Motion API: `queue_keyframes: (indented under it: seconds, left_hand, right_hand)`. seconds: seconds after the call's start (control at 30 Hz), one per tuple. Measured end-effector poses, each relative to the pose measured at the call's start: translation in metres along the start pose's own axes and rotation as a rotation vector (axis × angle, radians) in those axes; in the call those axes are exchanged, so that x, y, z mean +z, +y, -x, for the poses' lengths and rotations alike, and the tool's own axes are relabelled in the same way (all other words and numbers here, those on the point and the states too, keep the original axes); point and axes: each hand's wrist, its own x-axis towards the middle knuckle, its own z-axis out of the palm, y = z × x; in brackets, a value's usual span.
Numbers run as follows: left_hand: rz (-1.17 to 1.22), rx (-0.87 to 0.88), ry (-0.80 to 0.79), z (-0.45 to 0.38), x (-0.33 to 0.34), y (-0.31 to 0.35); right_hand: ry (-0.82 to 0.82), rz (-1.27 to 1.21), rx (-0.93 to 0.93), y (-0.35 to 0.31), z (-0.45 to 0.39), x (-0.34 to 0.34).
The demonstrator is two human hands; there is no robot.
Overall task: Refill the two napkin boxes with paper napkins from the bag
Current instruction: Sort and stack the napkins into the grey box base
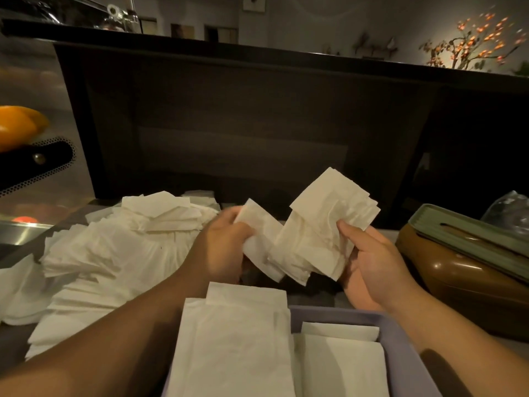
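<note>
The right hand [369, 253] curls around a ragged, fanned stack of white paper napkins [320, 233] at centre; the left hand [226, 242] pinches a few sheets [257, 224] at the stack's nine o'clock edge. Biggest risk, I judge: the loose heap of white napkins [108, 253] sprawled at nine o'clock on the table [17, 336] could slide if a forearm brushes it. The lilac rectangular plastic napkin box [400, 348] at six o'clock holds folded napkins; uneven sheets could jam its rim. The brown rounded box with a green slotted lid [458, 270] sits at three o'clock. Misaligned sheets may slip from the grip.
</note>
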Motion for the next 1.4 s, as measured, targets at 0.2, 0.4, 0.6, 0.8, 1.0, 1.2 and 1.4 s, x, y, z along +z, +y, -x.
queue_keyframes:
  seconds: [0.2, 0.4, 0.6, 0.8, 1.0, 1.2, 1.4]
  left_hand:
    - [-0.015, 0.294, 0.013, 0.003, -0.018, 0.006]
    - [0.022, 0.345, -0.083, 0.009, -0.010, 0.004]
    - [0.004, 0.280, -0.053, 0.009, -0.002, -0.003]
    - [0.392, -0.291, -0.442, 0.016, 0.001, 0.007]
    - [0.333, -0.419, -0.308, 0.014, 0.002, 0.010]
    - [0.354, -0.390, -0.240, 0.015, 0.004, 0.010]
    - [0.311, -0.342, -0.219, 0.013, 0.006, 0.006]
  right_hand:
    - [0.056, 0.158, 0.006, -0.001, -0.002, -0.003]
    - [-0.143, 0.410, 0.102, 0.001, 0.008, 0.003]
    - [-0.235, 0.472, 0.088, 0.003, 0.014, 0.015]
    - [-0.276, 0.398, 0.023, 0.002, 0.019, 0.014]
    - [-0.269, 0.639, -0.154, 0.004, 0.020, 0.018]
    - [-0.203, 1.029, -0.639, -0.001, 0.010, 0.007]
    - [-0.221, 0.992, -0.639, 0.003, 0.007, 0.002]
